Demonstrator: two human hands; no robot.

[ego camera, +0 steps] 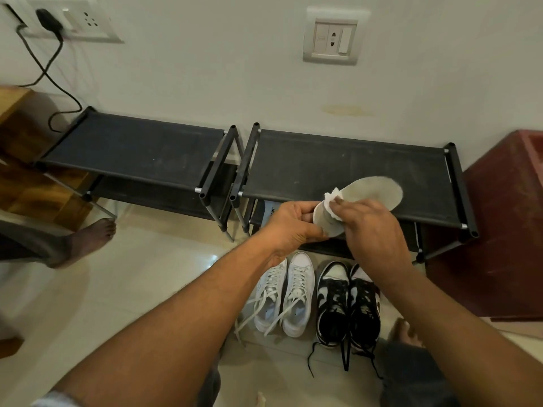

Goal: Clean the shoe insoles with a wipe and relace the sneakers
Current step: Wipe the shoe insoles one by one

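Observation:
My left hand (289, 223) grips the heel end of a grey insole (373, 190), which points up and to the right over the right shoe rack. Against the insole's heel part, my right hand (371, 227) presses a crumpled white wipe (333, 198) with its fingers curled round it. Below my hands, on the floor, stands a pair of white sneakers (283, 301) with loose laces. To their right is a pair of black-and-white sneakers (346, 306) whose black laces trail onto the floor.
Two low black shoe racks (141, 151) (346, 163) stand side by side against the wall. A dark red cabinet (505, 230) is at the right, wooden furniture at the left. Another person's bare foot (85, 242) rests on the tiled floor at left.

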